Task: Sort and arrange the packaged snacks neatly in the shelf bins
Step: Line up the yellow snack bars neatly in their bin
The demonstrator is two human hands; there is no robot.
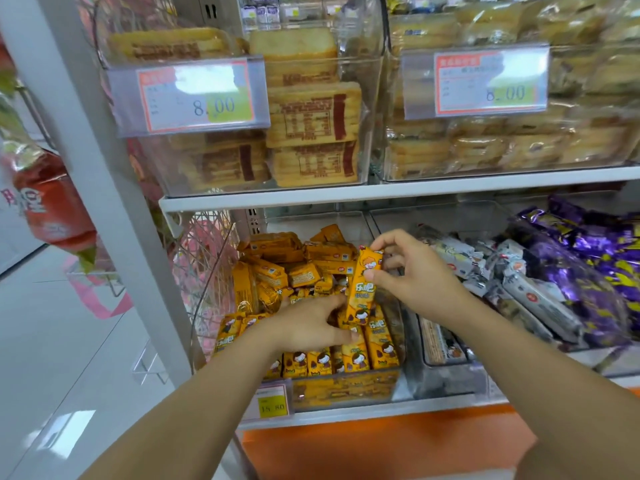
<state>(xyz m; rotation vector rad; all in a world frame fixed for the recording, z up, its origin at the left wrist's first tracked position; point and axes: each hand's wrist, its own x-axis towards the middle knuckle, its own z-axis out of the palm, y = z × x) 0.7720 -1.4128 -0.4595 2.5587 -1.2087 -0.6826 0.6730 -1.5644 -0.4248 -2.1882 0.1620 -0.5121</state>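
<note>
A clear bin point(346, 393) on the lower shelf is full of small yellow snack packs point(273, 271); a front row stands upright, the ones behind lie jumbled. My right hand point(415, 275) pinches one yellow pack point(363, 289) upright above the front right of the bin. My left hand point(311, 323) rests on the packs in the middle of the bin, fingers spread and pressing against the upright row; I cannot tell whether it grips any.
Right of the yellow bin are a bin of white-wrapped bars point(526, 292) and a bin of purple packs point(595, 265). The upper shelf holds clear bins of toast packs point(311, 112) with 8.00 price tags point(197, 95). A white upright post point(114, 202) stands left.
</note>
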